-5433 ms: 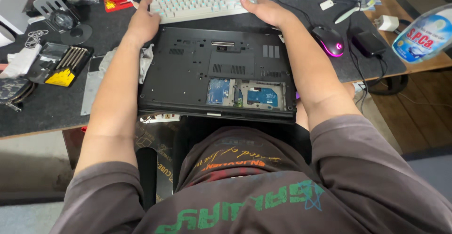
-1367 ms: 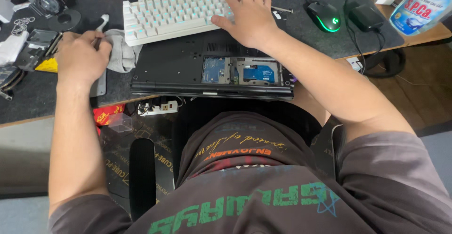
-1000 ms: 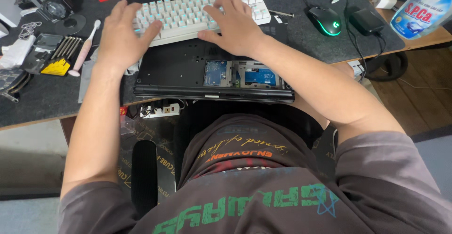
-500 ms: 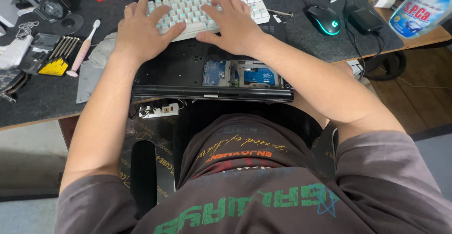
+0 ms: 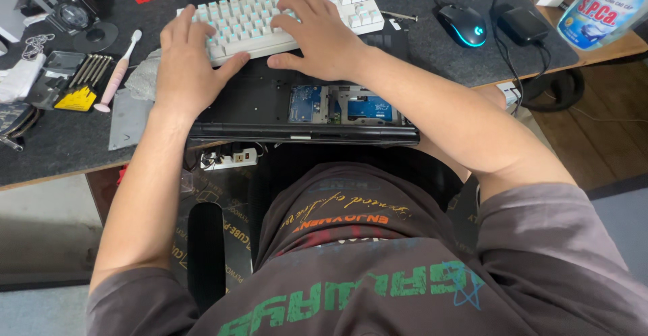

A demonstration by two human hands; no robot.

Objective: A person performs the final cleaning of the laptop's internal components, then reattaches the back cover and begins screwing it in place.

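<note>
**Both hands flat on the keyboard**

I see my left hand (image 5: pixel 185 66) and right hand (image 5: pixel 320 35) spread, palms down, on the white plastic keyboard with pale blue keys (image 5: pixel 283 12). It lies on the dark felt-like table (image 5: pixel 61 140), overlapping the opened black laptop base (image 5: pixel 304 110). Since half a second ago, the left hand's fingers sit slightly further onto the keys.

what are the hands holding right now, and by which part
Nothing is gripped: the left hand and right hand lie flat on the white keyboard, fingers spread over its keys.
</note>
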